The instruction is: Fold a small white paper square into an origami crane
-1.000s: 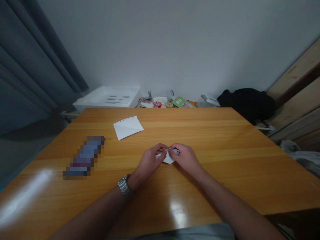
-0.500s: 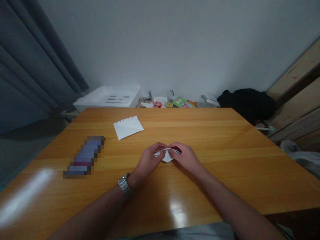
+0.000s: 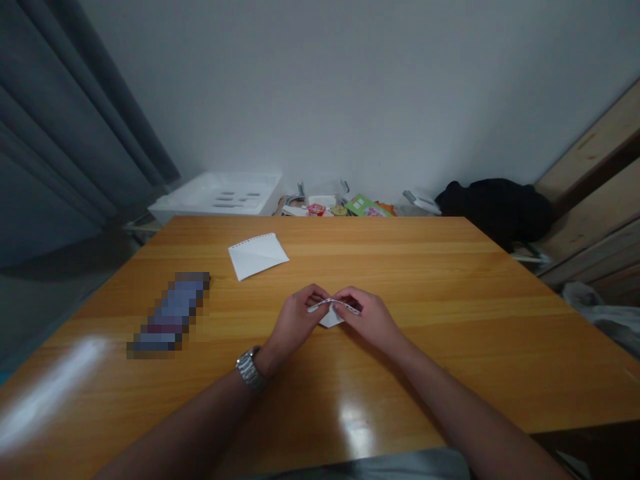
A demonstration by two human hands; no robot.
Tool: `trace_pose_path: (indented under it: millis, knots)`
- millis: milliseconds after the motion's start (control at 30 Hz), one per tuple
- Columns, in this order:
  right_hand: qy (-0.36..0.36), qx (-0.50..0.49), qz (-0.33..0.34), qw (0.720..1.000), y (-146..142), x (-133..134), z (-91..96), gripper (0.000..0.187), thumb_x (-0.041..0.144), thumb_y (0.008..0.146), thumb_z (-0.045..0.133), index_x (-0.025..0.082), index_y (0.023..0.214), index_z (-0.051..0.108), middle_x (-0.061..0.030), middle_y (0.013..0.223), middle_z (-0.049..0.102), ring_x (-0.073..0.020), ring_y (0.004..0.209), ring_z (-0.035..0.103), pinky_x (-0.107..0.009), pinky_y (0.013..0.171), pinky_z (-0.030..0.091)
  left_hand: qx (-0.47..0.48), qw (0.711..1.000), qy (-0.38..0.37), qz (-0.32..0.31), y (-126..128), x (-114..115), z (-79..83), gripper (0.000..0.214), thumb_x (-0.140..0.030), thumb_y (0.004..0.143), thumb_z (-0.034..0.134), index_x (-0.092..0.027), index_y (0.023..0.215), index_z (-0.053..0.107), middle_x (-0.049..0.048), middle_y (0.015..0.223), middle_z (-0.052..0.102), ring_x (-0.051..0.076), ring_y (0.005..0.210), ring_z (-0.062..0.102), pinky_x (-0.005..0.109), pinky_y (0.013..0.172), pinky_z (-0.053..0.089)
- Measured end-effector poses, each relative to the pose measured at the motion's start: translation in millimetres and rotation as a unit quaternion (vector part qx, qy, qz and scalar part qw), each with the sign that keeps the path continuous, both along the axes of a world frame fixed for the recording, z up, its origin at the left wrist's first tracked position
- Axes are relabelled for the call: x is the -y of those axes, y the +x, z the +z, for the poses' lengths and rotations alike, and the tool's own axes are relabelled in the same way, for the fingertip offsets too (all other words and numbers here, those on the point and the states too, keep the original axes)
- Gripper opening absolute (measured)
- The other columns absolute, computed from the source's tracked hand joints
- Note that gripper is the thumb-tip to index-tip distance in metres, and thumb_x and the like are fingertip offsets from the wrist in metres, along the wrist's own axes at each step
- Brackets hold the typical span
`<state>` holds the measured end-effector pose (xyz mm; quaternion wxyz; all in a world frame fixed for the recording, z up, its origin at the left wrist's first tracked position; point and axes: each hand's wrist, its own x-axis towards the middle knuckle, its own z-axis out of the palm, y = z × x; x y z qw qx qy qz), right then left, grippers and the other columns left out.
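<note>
A small folded piece of white paper (image 3: 331,317) with a row of punched holes along its top edge is held between both hands over the table. My left hand (image 3: 299,315), with a metal watch (image 3: 250,369) at the wrist, pinches its left side. On the right side, my right hand (image 3: 369,313) grips it with thumb and fingers, the two thumbs close together at the middle. Fingers cover much of the paper's sides. Farther back to the left lies a flat white sheet (image 3: 259,257) with holes along its far edge.
A blurred-out flat object (image 3: 170,313) lies on the wooden table (image 3: 425,267) at the left. Beyond the far edge are a white foam tray (image 3: 215,193), a green packet (image 3: 367,205) and other small items. A black cloth-like heap (image 3: 495,207) sits at the back right.
Both hands keep hold of the folded paper. The thumbs have shifted slightly, and the paper's holed top edge now shows as a more continuous arch between the hands.
</note>
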<state>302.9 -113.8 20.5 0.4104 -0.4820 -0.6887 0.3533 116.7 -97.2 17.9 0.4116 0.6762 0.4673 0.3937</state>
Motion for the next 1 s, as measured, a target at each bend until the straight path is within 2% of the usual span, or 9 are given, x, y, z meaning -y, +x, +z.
trace_pose_path:
  millis: [233, 333, 433, 700, 833, 1000]
  knots:
    - [0.023, 0.026, -0.007, 0.999, -0.6, 0.8, 0.4, 0.01, 0.028, 0.088, 0.063, 0.022, 0.093, 0.069, -0.0026, 0.088, 0.074, -0.0181, 0.079, 0.067, -0.027, 0.072, 0.049, -0.029, 0.999, 0.023, 0.001, -0.1, 3.6, 5.1, 0.013, -0.03, 0.086, 0.066, -0.018, 0.083, 0.065, 0.001, 0.079, 0.073, 0.016, 0.072, 0.068, 0.023, 0.064, 0.05]
    - [0.052, 0.062, -0.021, 0.997, 0.2, 0.5, 0.2, 0.01, 0.022, 0.088, 0.061, 0.022, 0.093, 0.069, -0.0021, 0.089, 0.073, -0.0179, 0.081, 0.066, -0.027, 0.074, 0.047, -0.032, 0.999, 0.027, -0.018, 2.6, 6.8, 7.1, 0.01, -0.027, 0.088, 0.063, -0.019, 0.091, 0.067, 0.0013, 0.087, 0.075, 0.017, 0.079, 0.07, 0.024, 0.07, 0.053]
    - [0.072, 0.111, -0.037, 0.99, 0.8, 1.0, 0.7, 0.011, 0.025, 0.092, 0.058, 0.022, 0.092, 0.068, -0.0023, 0.087, 0.072, -0.0179, 0.08, 0.065, -0.027, 0.072, 0.045, -0.033, 0.999, 0.037, -0.022, 5.5, 9.0, 7.7, 0.012, -0.027, 0.09, 0.061, -0.02, 0.098, 0.068, 0.0015, 0.092, 0.076, 0.017, 0.085, 0.071, 0.024, 0.076, 0.054]
    - [0.068, 0.209, -0.066, 0.973, -3.5, 3.0, 3.2, 0.011, 0.027, 0.093, 0.058, 0.023, 0.091, 0.068, -0.0026, 0.085, 0.073, -0.019, 0.078, 0.066, -0.026, 0.068, 0.04, -0.07, 0.996, 0.053, -0.021, 7.4, 11.3, 10.5, 0.013, -0.029, 0.093, 0.059, -0.02, 0.093, 0.068, 0.0016, 0.091, 0.076, 0.017, 0.083, 0.071, 0.025, 0.074, 0.052]
    - [0.043, 0.202, -0.068, 0.976, -5.0, 3.2, 3.6, 0.012, 0.027, 0.093, 0.057, 0.022, 0.088, 0.068, -0.0029, 0.08, 0.072, -0.0188, 0.074, 0.066, -0.026, 0.065, 0.039, -0.096, 0.994, 0.055, -0.014, 8.1, 12.4, 11.7, 0.015, -0.03, 0.094, 0.057, -0.019, 0.089, 0.067, 0.0006, 0.086, 0.074, 0.017, 0.077, 0.069, 0.024, 0.07, 0.049]
    - [0.046, 0.169, -0.052, 0.983, -3.4, 2.0, 0.5, 0.013, 0.024, 0.093, 0.056, 0.022, 0.089, 0.068, -0.0031, 0.081, 0.072, -0.0184, 0.074, 0.066, -0.026, 0.067, 0.041, -0.096, 0.994, 0.054, -0.01, 7.9, 12.6, 11.5, 0.015, -0.029, 0.094, 0.056, -0.019, 0.087, 0.065, -0.0003, 0.082, 0.072, 0.016, 0.075, 0.067, 0.024, 0.068, 0.047]
